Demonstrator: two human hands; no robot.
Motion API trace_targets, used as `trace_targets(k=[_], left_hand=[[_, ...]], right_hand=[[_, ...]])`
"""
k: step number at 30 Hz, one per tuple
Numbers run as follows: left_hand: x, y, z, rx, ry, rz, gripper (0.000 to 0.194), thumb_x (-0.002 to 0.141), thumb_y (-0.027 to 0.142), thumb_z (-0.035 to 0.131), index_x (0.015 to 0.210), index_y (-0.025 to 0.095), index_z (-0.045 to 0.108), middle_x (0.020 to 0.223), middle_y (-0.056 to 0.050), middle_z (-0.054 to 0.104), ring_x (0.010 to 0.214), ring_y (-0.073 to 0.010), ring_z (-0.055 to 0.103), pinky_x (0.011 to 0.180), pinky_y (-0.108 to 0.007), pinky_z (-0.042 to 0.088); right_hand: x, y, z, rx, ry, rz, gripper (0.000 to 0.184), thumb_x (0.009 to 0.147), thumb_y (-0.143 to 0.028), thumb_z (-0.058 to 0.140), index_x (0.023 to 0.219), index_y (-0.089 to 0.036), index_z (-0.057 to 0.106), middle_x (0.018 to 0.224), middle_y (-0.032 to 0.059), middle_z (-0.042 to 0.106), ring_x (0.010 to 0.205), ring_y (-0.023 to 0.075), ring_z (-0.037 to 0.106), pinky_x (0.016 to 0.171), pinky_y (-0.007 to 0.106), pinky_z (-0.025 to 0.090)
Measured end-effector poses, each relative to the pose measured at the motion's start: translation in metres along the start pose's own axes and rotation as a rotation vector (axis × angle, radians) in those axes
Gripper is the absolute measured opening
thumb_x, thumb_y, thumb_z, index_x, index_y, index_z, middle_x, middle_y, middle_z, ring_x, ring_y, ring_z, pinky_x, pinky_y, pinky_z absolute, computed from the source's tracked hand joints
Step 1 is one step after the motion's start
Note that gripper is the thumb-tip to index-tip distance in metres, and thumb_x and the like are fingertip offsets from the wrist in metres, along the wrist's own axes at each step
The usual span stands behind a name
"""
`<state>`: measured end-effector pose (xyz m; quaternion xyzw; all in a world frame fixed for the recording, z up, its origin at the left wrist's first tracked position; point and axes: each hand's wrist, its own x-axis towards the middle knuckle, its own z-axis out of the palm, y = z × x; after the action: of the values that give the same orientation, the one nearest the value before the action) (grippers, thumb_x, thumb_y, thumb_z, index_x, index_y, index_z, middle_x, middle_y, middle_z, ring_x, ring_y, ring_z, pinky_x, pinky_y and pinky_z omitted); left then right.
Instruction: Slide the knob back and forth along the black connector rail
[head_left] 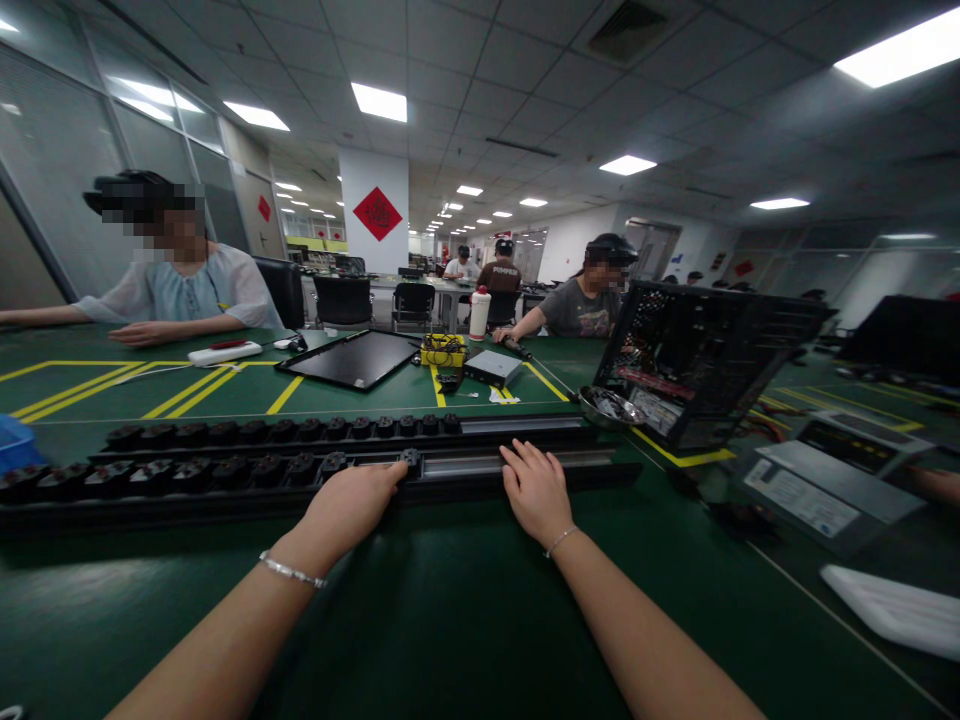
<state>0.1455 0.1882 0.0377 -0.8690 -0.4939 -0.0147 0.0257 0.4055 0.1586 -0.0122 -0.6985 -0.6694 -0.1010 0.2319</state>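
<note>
Two long black strips lie side by side across the green table, the rear strip (517, 425) and the front strip (600, 474). Each carries a row of black socket modules (259, 432) on its left part, while the bare metal channel shows on its right part. My left hand (349, 505) reaches over the front strip, its fingers closed at a small black socket module (410, 459) at the right end of that row. Further right, my right hand (536, 488) rests on the front strip's channel with fingers apart, holding nothing.
Behind the strips are a flat black panel (352, 358), a yellow box (442, 350), a grey metal box (493, 368) and a metal bowl (611, 406). An open computer case (690, 360) and a power supply unit (817, 485) stand right. Co-workers sit across the table.
</note>
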Motion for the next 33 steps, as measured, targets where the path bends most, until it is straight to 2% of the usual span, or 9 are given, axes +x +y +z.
trace_targets(k=[20, 33], left_hand=[[0.0004, -0.0028, 0.0034, -0.007, 0.003, 0.003, 0.026, 0.086, 0.024, 0.037, 0.106, 0.024, 0.054, 0.094, -0.007, 0.069, 0.082, -0.0225, 0.066, 0.069, -0.034, 0.048], [-0.0004, 0.0005, -0.0013, 0.006, 0.002, 0.006, 0.025, 0.086, 0.022, 0.037, 0.104, 0.024, 0.054, 0.091, -0.007, 0.07, 0.08, -0.0239, 0.066, 0.067, -0.034, 0.048]], right_hand=[[0.0003, 0.0004, 0.002, -0.018, 0.007, -0.001, 0.042, 0.091, -0.033, 0.031, 0.124, -0.027, 0.055, 0.134, 0.0029, 0.051, 0.127, 0.0188, 0.04, 0.106, 0.042, 0.023], [0.0003, 0.001, 0.0018, -0.022, -0.004, -0.001, 0.042, 0.092, -0.034, 0.031, 0.125, -0.027, 0.055, 0.135, 0.0028, 0.05, 0.127, 0.0186, 0.039, 0.107, 0.041, 0.022]])
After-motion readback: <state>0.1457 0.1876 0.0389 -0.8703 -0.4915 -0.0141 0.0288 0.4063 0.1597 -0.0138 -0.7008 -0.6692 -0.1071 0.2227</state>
